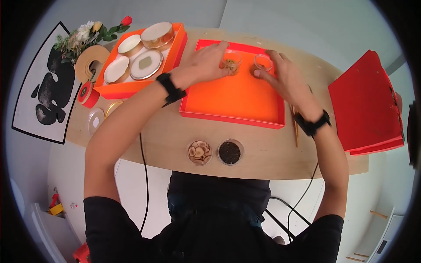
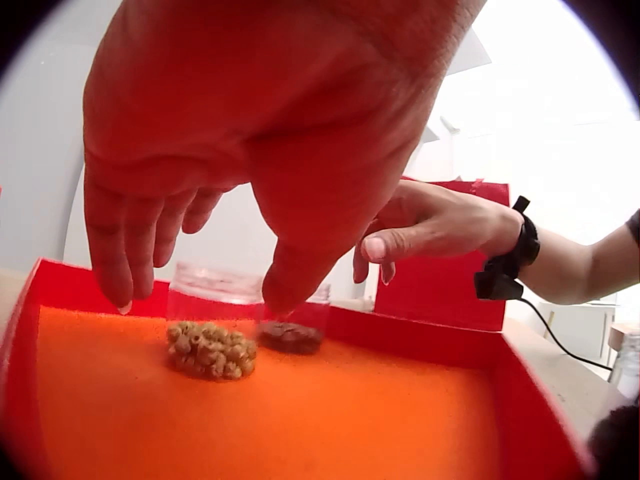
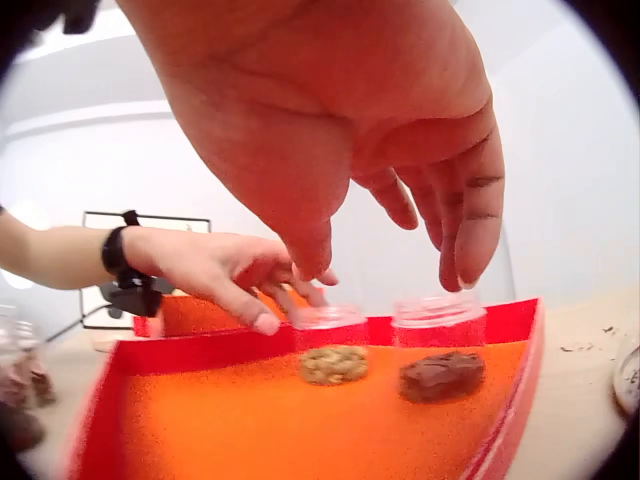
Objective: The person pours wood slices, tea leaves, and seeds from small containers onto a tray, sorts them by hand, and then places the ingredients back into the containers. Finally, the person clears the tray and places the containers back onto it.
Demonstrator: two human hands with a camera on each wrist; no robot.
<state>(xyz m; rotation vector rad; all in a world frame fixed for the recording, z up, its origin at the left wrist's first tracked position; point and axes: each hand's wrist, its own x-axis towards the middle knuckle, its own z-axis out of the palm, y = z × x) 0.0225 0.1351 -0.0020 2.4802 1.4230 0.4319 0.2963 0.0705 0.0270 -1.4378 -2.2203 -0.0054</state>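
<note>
Two clear round jars stand side by side toward the back of a shallow red box tray with an orange floor (image 1: 237, 98). The left jar (image 2: 215, 345) contains knobbly yellow-brown dried pieces; the right jar (image 3: 440, 365) has dark brown pieces in it. My left hand (image 1: 204, 65) is over the tray beside the left jar, fingers extended and thumb spread apart from them. Around the right jar's top hovers my right hand (image 1: 289, 81), its thumb on the near side and fingers beyond, a gap showing above the rim in the right wrist view.
Near the front table edge stand a jar of sliced pieces (image 1: 199, 152) and a jar of dark bits (image 1: 230, 152). An orange box (image 1: 175, 52) with several round tins is at left, beside artificial flowers (image 1: 90, 33). A red box lid (image 1: 366, 107) stands at right, near thin sticks (image 1: 296, 131).
</note>
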